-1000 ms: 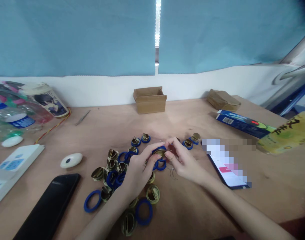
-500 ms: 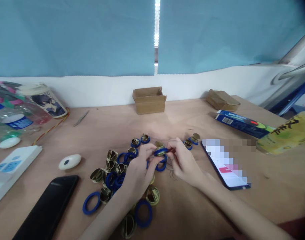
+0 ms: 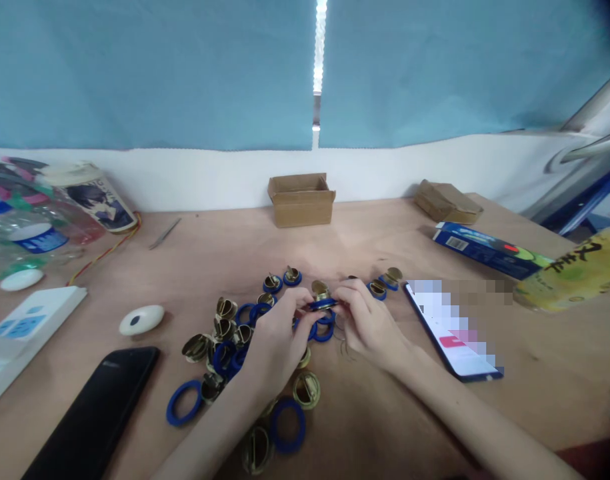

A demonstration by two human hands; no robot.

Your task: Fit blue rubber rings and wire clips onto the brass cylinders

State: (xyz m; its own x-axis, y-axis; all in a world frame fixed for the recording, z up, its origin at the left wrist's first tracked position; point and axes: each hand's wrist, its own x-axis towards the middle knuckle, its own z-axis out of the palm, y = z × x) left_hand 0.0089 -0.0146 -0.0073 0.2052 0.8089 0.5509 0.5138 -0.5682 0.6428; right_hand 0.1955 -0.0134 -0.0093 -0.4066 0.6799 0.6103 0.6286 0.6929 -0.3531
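Note:
My left hand [image 3: 279, 337] pinches the left edge of a round gold metal piece [image 3: 321, 291] with a blue ring [image 3: 323, 304] around its lower rim. The fingers of my right hand [image 3: 372, 330] are closed at the right edge of the same piece. How far the ring is seated I cannot tell. Below and left of my hands lies a loose heap of gold pieces [image 3: 223, 329] with cross bars, mixed with bare blue rings [image 3: 183, 403]. Several gold pieces with rings on them [image 3: 377, 289] sit apart, beyond my hands.
A lit phone [image 3: 455, 333] lies to the right, a dark phone [image 3: 95, 413] to the left. An open cardboard box [image 3: 303, 212] stands at the back. Tweezers [image 3: 165, 233], a white oval case [image 3: 141, 321], a power strip [image 3: 35, 333] and a yellow bag [image 3: 577, 273] lie around.
My right fingers have shifted slightly along the ring's right edge, and the ring now looks more level. The view has moved a little; the heap appears the same.

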